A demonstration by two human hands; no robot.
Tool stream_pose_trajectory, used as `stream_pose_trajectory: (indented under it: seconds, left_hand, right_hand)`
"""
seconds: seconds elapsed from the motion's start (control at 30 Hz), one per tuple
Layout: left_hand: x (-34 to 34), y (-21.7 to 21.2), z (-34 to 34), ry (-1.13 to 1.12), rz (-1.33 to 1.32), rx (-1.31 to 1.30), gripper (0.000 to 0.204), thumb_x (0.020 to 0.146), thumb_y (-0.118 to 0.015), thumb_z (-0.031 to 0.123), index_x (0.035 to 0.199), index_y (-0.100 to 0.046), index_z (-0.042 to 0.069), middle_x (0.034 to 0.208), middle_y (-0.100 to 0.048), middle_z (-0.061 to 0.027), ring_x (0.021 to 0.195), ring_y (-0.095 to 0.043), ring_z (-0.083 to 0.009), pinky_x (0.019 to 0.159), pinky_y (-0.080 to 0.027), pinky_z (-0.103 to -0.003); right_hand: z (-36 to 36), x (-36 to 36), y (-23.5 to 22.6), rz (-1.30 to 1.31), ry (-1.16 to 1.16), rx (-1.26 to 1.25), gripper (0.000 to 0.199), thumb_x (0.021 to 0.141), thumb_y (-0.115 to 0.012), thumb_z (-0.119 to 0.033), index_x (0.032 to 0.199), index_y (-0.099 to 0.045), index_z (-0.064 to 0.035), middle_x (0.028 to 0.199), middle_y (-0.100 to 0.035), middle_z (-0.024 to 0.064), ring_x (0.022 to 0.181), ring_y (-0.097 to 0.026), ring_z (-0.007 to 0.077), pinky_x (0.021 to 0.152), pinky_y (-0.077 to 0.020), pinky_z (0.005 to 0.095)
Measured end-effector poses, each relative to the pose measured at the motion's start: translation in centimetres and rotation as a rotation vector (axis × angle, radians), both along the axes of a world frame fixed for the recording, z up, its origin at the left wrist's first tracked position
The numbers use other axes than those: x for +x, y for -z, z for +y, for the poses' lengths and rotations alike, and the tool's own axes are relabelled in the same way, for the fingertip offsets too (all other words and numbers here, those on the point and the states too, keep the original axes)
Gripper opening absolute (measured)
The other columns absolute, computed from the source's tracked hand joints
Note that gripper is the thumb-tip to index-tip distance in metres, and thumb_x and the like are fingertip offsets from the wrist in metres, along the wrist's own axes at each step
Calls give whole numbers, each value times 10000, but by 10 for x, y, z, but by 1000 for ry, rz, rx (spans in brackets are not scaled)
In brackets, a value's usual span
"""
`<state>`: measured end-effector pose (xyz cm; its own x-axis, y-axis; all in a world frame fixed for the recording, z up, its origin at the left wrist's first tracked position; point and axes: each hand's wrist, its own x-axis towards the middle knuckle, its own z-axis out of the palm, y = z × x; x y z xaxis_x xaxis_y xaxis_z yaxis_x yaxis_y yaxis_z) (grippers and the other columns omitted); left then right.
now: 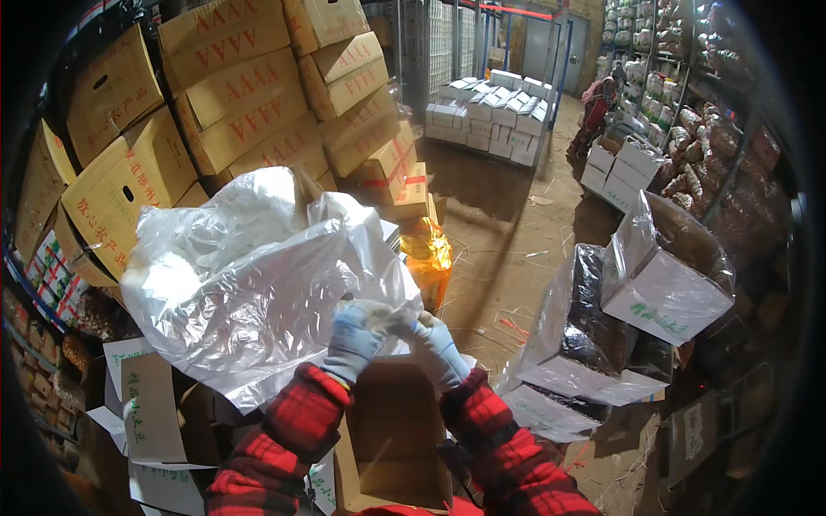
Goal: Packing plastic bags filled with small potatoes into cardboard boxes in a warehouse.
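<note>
Both my hands wear pale gloves and meet in front of me, over the far rim of an empty cardboard box [400, 447]. My left hand [357, 335] is closed, pinching the edge of a large clear plastic bag [267, 292]. Close beside it, my right hand [430, 340] pinches the same edge of film with its fingers together. The bag spreads out to the left in a loose, crumpled heap over what lies beneath it. Exactly where each fingertip grips is partly hidden by the film and gloves.
Tall stacks of brown cartons [237, 103] rise at the left. White open boxes [155, 404] lie at the lower left. Boxes lined with clear plastic [671, 292] stand at the right. Further off are a pallet of white boxes [495, 120] and a person [596, 107] by shelves.
</note>
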<state>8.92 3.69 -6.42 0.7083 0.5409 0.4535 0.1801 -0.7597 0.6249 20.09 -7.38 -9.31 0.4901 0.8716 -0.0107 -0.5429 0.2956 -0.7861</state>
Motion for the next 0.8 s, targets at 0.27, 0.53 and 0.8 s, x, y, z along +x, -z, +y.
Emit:
stream_pose_trajectory:
  seconds: [0.27, 0.53, 0.8]
  left_hand:
    - [-14, -20, 8, -24, -182, -639, 223, 880, -584, 192, 975, -657, 4, 796, -658, -22, 712, -559, -62, 637, -456, -224]
    - [-17, -25, 6, -30, -138, -453, 221, 793, -697, 201, 912, -675, 16, 840, -632, -87, 757, -592, -156, 708, -471, -286]
    - [-13, -41, 13, -155, -187, -515, 175, 828, -657, 169, 893, -649, 7, 782, -648, -65, 713, -584, -109, 672, -470, -263]
  right_hand:
    - [-3, 4, -1, -20, 18, 76, 153, 843, -641, -157, 883, -575, -25, 924, -651, 91, 861, -621, 161, 808, -488, 284]
    - [2, -20, -48, -14, 27, 133, 271, 809, -687, -190, 999, -586, -26, 923, -644, 60, 815, -599, 106, 790, -453, 221]
    - [0, -7, -35, -167, 83, -22, 271, 770, -732, -263, 878, -587, -61, 821, -628, 20, 730, -573, 93, 686, -450, 229]
